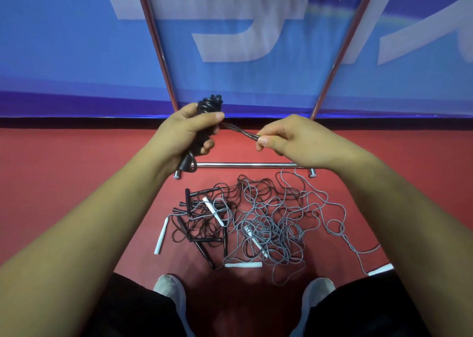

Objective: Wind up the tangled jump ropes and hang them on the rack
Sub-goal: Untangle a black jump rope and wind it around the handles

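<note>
My left hand (pixel 188 134) grips one nearly wound black rope (pixel 208 106), my right hand (pixel 286 138) pinches its tail (pixel 240 132), while the tangled pile (pixel 250 224) on the floor (pixel 76 157) waits and nothing shows on the rack (pixel 245 165).

Sports hall: red court floor (pixel 76 183), blue banner (pixel 64 55), jump ropes (pixel 256 221)

The rack (pixel 155 42) leaves the top edge; the left hand (pixel 184 129) apparently hides most of the black rope (pixel 211 102).
</note>
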Tool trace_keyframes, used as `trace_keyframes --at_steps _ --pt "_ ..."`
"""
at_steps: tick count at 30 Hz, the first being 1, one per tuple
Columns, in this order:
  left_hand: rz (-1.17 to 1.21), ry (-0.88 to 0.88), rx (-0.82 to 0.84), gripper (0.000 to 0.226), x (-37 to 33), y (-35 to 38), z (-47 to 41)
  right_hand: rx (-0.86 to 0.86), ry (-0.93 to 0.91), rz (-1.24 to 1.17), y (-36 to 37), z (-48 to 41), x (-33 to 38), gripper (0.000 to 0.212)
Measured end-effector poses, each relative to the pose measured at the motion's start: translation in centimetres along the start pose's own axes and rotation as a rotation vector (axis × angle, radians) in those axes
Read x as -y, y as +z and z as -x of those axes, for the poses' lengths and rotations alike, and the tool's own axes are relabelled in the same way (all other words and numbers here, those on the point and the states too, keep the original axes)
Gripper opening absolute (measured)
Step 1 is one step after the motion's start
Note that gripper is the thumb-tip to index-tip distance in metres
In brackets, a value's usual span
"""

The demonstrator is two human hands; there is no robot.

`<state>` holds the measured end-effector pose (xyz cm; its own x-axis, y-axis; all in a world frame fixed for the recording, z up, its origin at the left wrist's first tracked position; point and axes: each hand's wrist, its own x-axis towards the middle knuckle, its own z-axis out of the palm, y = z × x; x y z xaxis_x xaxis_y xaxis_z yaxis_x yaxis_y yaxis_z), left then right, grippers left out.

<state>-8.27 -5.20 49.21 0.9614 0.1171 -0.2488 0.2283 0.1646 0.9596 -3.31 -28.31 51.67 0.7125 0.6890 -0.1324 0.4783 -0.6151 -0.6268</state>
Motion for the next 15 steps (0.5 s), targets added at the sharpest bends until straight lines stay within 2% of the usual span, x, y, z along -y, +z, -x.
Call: trace_keyframes --at_steps 3,6,9,12,15 --pt "-0.312 -0.015 -0.070 0.019 0.6 0.1 -0.1 0.026 -0.032 0.061 0.3 0.2 0.5 0.023" --pt "-0.638 0.018 -0.047 0.023 1.0 -0.1 -0.3 0.060 -0.059 0.095 0.2 0.3 0.6 0.027" --pt "-0.976 0.038 0.079 0.029 1.8 0.2 -0.5 0.127 -0.053 0.128 0.2 0.3 0.7 0.037" --pt "-1.201 -0.027 0.213 0.031 2.2 1.3 -0.4 0.157 -0.063 0.122 0.5 0.4 0.9 0.026" --pt "-1.388 -0.007 0.346 0.054 2.7 2.0 -0.3 0.110 -0.088 0.067 0.6 0.3 0.8 0.018"
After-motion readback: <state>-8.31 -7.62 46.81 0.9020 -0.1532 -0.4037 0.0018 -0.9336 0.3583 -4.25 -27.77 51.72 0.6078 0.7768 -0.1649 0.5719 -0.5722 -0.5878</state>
